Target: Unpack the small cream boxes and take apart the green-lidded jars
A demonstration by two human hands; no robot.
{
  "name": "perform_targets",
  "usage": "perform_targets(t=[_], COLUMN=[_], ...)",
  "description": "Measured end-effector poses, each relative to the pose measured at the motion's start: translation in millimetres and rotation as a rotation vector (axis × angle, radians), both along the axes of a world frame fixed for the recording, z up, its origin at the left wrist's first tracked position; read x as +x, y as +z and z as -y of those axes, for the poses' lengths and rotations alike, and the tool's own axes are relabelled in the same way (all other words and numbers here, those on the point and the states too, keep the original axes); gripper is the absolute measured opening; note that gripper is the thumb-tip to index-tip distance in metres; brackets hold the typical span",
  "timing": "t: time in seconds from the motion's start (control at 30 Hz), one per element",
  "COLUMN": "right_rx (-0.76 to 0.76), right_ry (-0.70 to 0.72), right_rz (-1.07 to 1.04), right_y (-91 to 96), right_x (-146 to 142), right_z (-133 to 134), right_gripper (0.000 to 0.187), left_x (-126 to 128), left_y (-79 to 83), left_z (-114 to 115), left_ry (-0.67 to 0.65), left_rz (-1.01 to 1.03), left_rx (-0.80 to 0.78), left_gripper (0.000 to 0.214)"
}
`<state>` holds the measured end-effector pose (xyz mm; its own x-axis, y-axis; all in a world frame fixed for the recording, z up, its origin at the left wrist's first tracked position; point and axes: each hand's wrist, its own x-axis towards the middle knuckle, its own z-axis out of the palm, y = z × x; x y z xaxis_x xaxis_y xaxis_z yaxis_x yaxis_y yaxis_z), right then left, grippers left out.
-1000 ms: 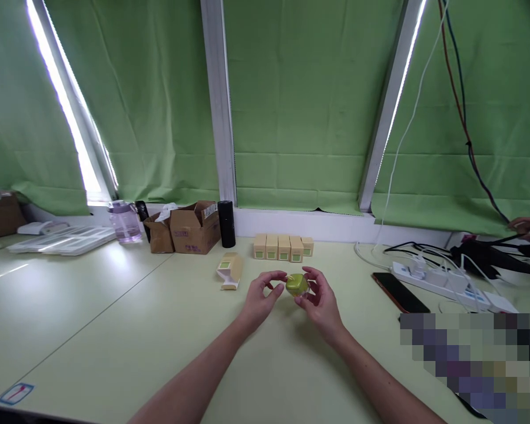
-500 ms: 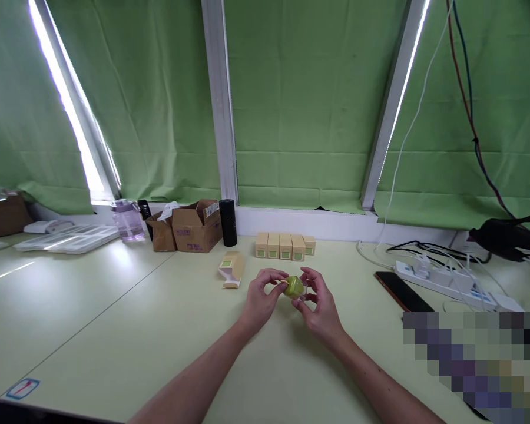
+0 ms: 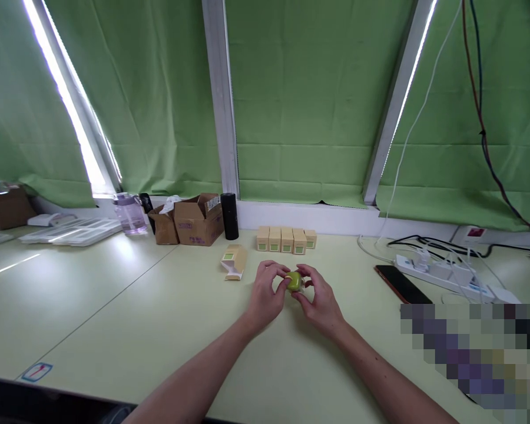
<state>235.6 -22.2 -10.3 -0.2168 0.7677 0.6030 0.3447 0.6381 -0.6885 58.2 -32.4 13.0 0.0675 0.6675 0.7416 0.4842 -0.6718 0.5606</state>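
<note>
Both my hands meet over the pale green table (image 3: 115, 306), just in front of me. Between them is a small round green object (image 3: 294, 281), shiny like a little jar. My left hand (image 3: 267, 294) pinches its left side with curled fingers. My right hand (image 3: 318, 297) closes on its right side, thumb and fingers wrapped near the top. An open tan carton (image 3: 234, 262) lies on its side to the left of my hands. A row of several small tan boxes with green labels (image 3: 285, 239) stands behind them, near the window sill.
Two brown cardboard boxes (image 3: 189, 221), a black cylinder (image 3: 229, 216) and a purple bottle (image 3: 129, 215) stand at the back left. White trays (image 3: 70, 231) lie further left. A dark phone (image 3: 400, 284), a white power strip (image 3: 446, 275) and cables lie at the right.
My hands have drawn closer together around the green object, the fingers now closed on it. The view has shifted slightly, and a person's hand at the far right is gone.
</note>
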Motion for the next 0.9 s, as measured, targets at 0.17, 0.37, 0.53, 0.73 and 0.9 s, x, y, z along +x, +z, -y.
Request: perform_targets(t=[0.17, 0.37, 0.53, 0.73, 0.9], right_rx=[-0.001, -0.024, -0.043, 0.081, 0.253], right_ry=[-0.006, -0.006, -0.016, -0.060, -0.090], right_rz=[0.026, 0.050, 0.013, 0.008, 0.018], right_y=[0.4, -2.8, -5.4, 1.7, 9.3], right_x=[2.6, 4.5, 8.4, 12.3, 13.7], right_z=[-2.5, -5.7, -11.1, -8.4, -2.8], right_gripper=[0.057, 0.057, 0.058, 0.051, 0.042], left_x=[-1.0, -1.4, -2.7, -10.0, -17.1], left_y=[-2.8, -3.6, -3.4, -4.5, -6.6], left_z=[-1.4, -1.1, -4.0, -20.8, -28.7], left_ry=[0.002, 0.033, 0.017, -0.093, -0.099], left_rz=[-0.043, -0.032, 0.115, 0.559, 0.862], left_rx=[0.019, -0.038, -0.076, -0.290, -0.446], left_gripper=[0.013, 0.013, 0.008, 0.031, 0.040])
